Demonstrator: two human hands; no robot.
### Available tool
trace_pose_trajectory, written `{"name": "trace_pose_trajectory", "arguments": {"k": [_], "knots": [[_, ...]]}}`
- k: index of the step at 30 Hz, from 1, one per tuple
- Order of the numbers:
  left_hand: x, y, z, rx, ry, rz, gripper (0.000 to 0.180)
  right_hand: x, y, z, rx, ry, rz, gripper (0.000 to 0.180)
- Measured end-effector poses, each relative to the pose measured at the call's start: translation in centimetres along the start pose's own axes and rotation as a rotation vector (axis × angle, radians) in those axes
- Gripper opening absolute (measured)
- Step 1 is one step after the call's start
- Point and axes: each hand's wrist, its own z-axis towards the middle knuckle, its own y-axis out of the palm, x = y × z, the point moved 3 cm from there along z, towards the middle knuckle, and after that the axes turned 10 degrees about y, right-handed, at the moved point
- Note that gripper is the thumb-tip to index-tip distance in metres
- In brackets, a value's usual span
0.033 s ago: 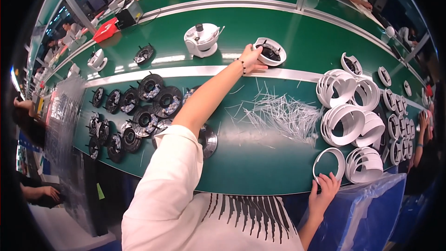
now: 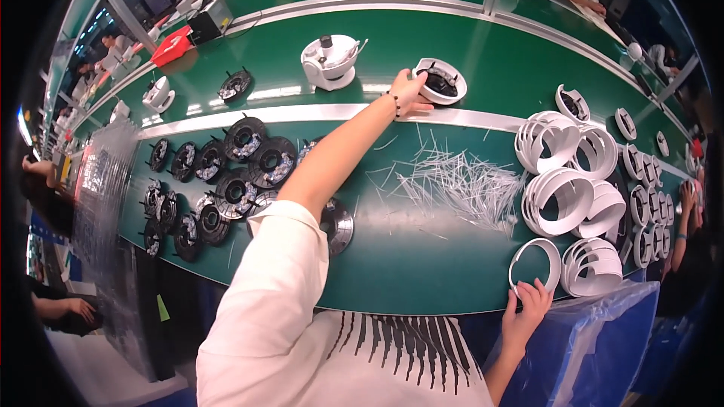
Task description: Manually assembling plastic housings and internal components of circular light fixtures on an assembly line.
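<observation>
- Clearly, the left hand [image 2: 411, 94] reaches out over the belt [image 2: 407, 38], at the left end of the shell [image 2: 458, 96]; its fingers are parted, but whether they pinch the rim I cannot tell.
- The shell, white and oval, sits on the belt just beyond the pale rail [image 2: 483, 120], with a black part [image 2: 440, 87] inside it.
- A dark bracelet [image 2: 395, 106] circles the left wrist.
- The right hand [image 2: 530, 303] is at the table's near edge, fingers spread, tips at the near side of a white ring [image 2: 554, 267]; I cannot tell if it grips.
- Stacked rings [image 2: 558, 203] stand beyond and beside that one, on the right of the table [image 2: 407, 279].
- Thin white strips [image 2: 467, 190] lie in a loose heap between the rings and the left forearm [image 2: 328, 162].
- Black discs [image 2: 243, 139] cover the table's left part, some partly hidden by the arm.
- On the belt, left of the shell, stand a white unit [image 2: 329, 68] and, farther left, another disc [image 2: 235, 85].
</observation>
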Motion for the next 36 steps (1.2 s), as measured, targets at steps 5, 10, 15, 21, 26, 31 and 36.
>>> {"name": "trace_pose_trajectory", "arguments": {"k": [5, 10, 15, 21, 26, 31, 36], "knots": [[6.4, -2.6, -4.3, -0.157, 0.092, 0.884, 0.044, -0.9, -1.3, 0.0, 0.003, -0.024, 0.033, 0.008], [9.4, -11.0, -10.2, -0.535, 0.272, 1.453, 0.038, -6.6, -3.0, -0.2, -0.079, -0.220, 0.294, 0.016], [7.7, -11.9, -14.8, -0.438, 0.224, 1.461, 0.051, -9.7, -0.1, -0.3, -0.309, -0.492, 0.403, 0.014], [7.7, -13.9, -14.0, -0.400, 0.217, 1.051, 0.030, -8.8, 0.2, -0.1, -0.410, -0.573, 0.221, 0.012], [10.9, -12.4, -17.7, -0.089, 0.122, 0.806, 0.027, -8.4, -1.4, 1.3, -0.514, -0.439, 0.104, 0.048], [9.2, -7.6, -21.8, -0.164, 0.106, 0.204, 0.034, -10.0, 0.3, 4.0, -0.703, -0.478, 0.097, 0.101], [7.0, -4.8, -24.4, -0.215, 0.139, -0.026, 0.038, -11.2, 3.1, 4.5, -0.704, -0.431, 0.037, 0.101]]}}
